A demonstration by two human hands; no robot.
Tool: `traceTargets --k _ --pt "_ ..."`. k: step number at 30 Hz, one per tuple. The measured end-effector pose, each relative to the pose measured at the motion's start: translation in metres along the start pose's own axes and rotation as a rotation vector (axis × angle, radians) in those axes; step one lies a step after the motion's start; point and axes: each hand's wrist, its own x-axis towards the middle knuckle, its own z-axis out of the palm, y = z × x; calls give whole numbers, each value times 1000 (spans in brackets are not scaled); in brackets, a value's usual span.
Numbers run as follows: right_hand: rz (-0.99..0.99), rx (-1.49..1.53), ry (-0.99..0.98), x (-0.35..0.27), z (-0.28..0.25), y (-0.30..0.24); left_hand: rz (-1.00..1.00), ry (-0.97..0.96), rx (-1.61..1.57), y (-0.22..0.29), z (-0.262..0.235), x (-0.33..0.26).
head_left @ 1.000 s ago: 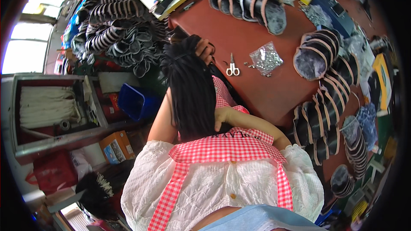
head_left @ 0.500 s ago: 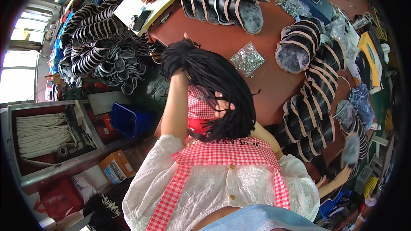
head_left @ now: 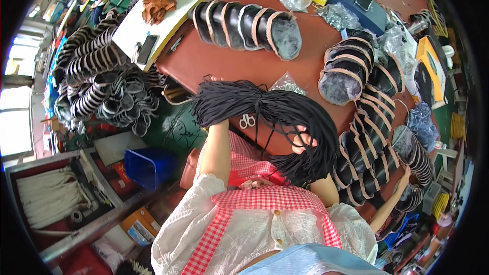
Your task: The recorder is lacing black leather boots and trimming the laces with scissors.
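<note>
I hold a thick bundle of black cords (head_left: 265,109) over the near edge of a brown table (head_left: 204,61). My left hand (head_left: 220,125) is raised into the left end of the bundle and is mostly hidden by the cords. Gripping the strands on the right side is my right hand (head_left: 304,140), and below it the cords hang down in a loop. Small white-handled scissors (head_left: 247,120) lie on the table just under the bundle.
Rows of black, fur-lined slipper uppers (head_left: 244,20) lie across the table and down its right side (head_left: 367,117). A clear bag of metal parts (head_left: 288,84) sits behind the cords. More uppers are piled on the left (head_left: 97,86). A blue bin (head_left: 147,165) stands below. Another person's hand (head_left: 405,173) reaches in at right.
The cord bundle hung from my raised left hand; it now stretches sideways between both hands, with my right hand gripping its right part. The view has tilted toward the table.
</note>
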Motion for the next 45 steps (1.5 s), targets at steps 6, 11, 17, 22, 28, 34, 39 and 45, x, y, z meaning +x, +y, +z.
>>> traceTargets --k 6,11,17,22,28,34,39,45 --pt "-188 -203 12 71 -27 -78 -121 371 -747 7 88 32" --pt "-713 -416 176 166 -72 -258 -200 313 -1260 69 59 74" --pt "-746 -732 892 163 -99 -212 -525 236 -1894 53 29 78" --pt "-608 -830 1188 125 -152 -139 -790 154 -2392 19 -7 54" --pt "-602 -757 1323 157 -184 -87 -865 390 -2057 -64 -35 46" --pt "-670 -1076 1302 194 -192 -82 100 483 -958 48 -137 146" --pt "-805 -1150 1382 232 -212 -51 398 445 -449 76 -110 213" --pt "-879 -1305 1310 244 -234 -67 442 474 -293 66 -124 244"
